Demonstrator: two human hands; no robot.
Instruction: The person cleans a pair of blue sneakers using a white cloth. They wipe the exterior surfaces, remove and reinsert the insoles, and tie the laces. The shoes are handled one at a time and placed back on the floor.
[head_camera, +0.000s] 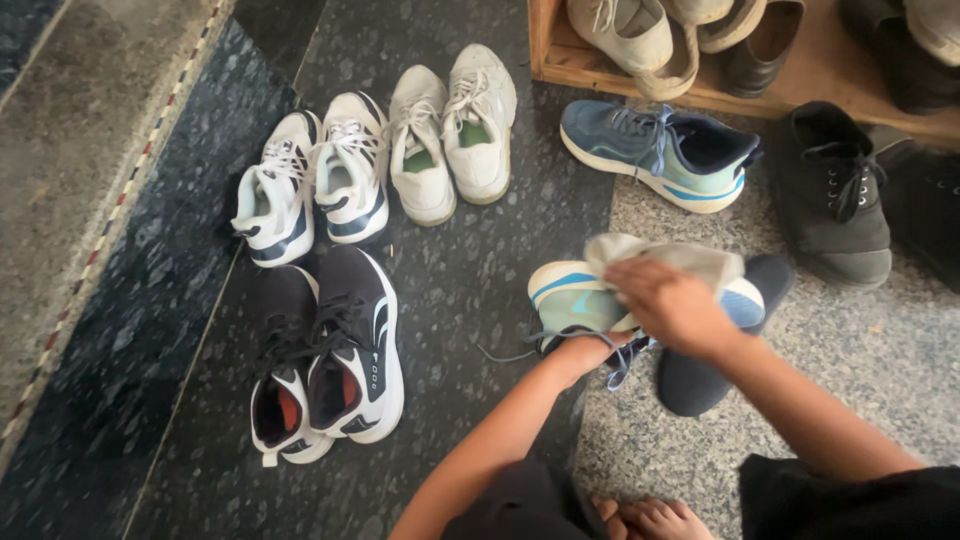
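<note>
Bare toes (650, 517), right hand (672, 305) clamped on one cloth (660, 258) over one blue sneaker (575, 297), left hand (585, 350) hidden beneath; three floor pairs (350, 250).

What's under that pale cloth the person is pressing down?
Under the cloth lies a blue and teal sneaker; its toe and heel stick out. The right hand presses the cloth. The shoe's middle is covered, and the left hand is mostly hidden.

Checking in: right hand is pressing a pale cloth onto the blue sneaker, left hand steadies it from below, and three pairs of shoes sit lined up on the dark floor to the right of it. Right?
One thing is off: in the head view the three pairs lie to the left of the blue sneaker, not the right. The rest holds: the right hand presses the pale cloth onto it, and the left hand steadies it from below.
</note>
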